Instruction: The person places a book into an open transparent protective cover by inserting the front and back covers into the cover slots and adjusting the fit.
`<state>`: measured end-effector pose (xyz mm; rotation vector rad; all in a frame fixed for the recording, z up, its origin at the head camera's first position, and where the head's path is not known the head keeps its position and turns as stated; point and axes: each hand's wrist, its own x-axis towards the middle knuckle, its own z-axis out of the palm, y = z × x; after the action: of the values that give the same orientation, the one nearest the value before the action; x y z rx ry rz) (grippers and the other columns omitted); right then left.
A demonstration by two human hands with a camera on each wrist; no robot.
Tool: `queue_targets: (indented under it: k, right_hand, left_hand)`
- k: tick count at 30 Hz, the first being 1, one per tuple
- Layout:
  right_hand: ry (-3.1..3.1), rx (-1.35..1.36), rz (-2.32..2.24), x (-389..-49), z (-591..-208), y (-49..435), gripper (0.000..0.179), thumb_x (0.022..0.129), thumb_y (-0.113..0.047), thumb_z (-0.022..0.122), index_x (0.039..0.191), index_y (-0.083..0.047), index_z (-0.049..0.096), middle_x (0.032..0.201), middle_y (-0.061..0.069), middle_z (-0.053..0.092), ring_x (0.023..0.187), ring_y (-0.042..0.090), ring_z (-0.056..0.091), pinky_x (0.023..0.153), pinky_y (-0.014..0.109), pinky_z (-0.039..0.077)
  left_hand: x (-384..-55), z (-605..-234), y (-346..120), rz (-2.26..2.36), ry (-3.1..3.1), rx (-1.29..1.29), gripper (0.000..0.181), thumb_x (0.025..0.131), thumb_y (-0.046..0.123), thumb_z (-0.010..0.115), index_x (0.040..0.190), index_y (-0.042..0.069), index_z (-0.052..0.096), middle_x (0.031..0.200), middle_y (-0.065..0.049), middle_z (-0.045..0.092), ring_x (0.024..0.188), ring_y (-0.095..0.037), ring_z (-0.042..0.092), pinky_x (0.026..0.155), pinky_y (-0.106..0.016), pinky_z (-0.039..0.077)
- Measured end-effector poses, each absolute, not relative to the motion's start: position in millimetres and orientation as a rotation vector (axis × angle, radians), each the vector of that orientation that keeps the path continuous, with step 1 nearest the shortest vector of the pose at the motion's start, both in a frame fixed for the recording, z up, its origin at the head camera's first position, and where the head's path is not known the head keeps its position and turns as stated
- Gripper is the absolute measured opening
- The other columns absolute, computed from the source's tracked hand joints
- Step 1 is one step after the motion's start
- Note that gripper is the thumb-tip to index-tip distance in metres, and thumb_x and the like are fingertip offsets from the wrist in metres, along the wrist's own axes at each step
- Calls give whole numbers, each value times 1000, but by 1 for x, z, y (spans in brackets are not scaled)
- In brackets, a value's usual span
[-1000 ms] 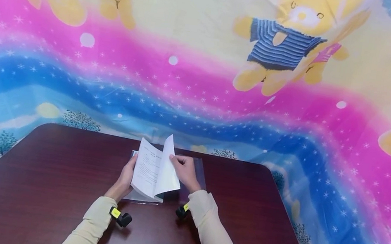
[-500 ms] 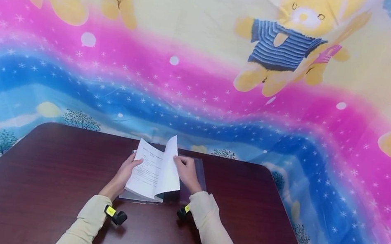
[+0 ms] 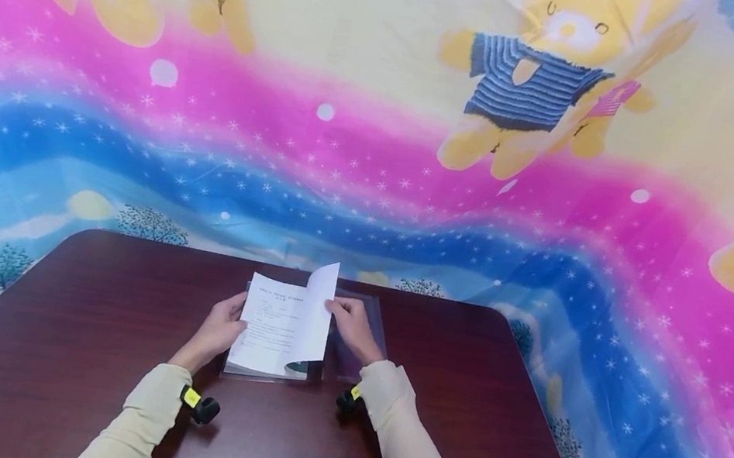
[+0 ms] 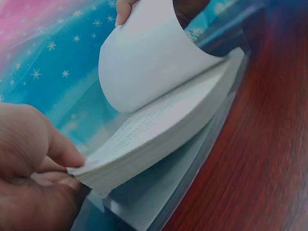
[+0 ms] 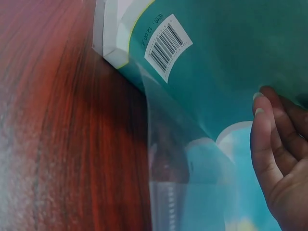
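Note:
A thick paperback book [image 3: 264, 328] lies open near the table's far edge, with a printed page uppermost. My left hand [image 3: 215, 327] grips its left edge; in the left wrist view the thumb is on top of the page block [image 4: 159, 139] and that corner is lifted. With my right hand [image 3: 354, 329] I pinch the edge of the raised cover [image 4: 139, 62], whose inner side is white. Its outer side [image 5: 216, 57] is green with a barcode label [image 5: 168, 47]. A clear plastic sleeve [image 5: 166, 149] lies along the cover and reaches under the book.
The dark red wooden table [image 3: 115, 319] has a rounded far edge. Behind it hangs a colourful cloth [image 3: 378, 152] with bears and snowflakes. Each wrist carries a small black camera, the left one [image 3: 204, 409] close above the tabletop.
My left hand has moved left and down along the book's edge, and the book has come flatter and squarer. The right hand has shifted slightly right with the cover.

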<state>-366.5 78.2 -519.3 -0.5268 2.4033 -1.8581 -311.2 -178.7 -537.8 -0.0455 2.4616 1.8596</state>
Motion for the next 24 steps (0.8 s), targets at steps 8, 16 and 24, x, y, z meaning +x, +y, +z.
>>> queue_targets:
  k: [8, 16, 24]
  right_hand:
    - [2411, -554, -1789, -367, -521, 81, 32, 105, -23, 56, 119, 0, 74, 100, 15, 76, 75, 14, 70, 70, 37, 60]
    - [2446, -565, -1753, -367, -522, 84, 31, 104, -25, 59, 117, -1, 75, 99, 13, 76, 76, 14, 70, 70, 35, 61]
    - [2437, -556, -1755, -365, -524, 87, 29, 103, -25, 61, 111, -1, 76, 95, 12, 76, 72, 14, 69, 69, 37, 61]
  left_hand:
    - [-306, -534, -179, 1711, 2579, -80, 62, 102, 0, 48, 155, -16, 20, 159, -37, 25, 148, -48, 29, 117, -56, 33]
    - [-308, -537, -177, 1464, 2859, -60, 62, 90, -2, 60, 146, -20, 37, 142, -39, 48, 133, -48, 50, 108, -58, 44]
    - [-302, -534, -174, 1244, 2993, 53, 53, 92, 2, 60, 139, -20, 46, 142, -39, 47, 136, -52, 43, 113, -60, 38]
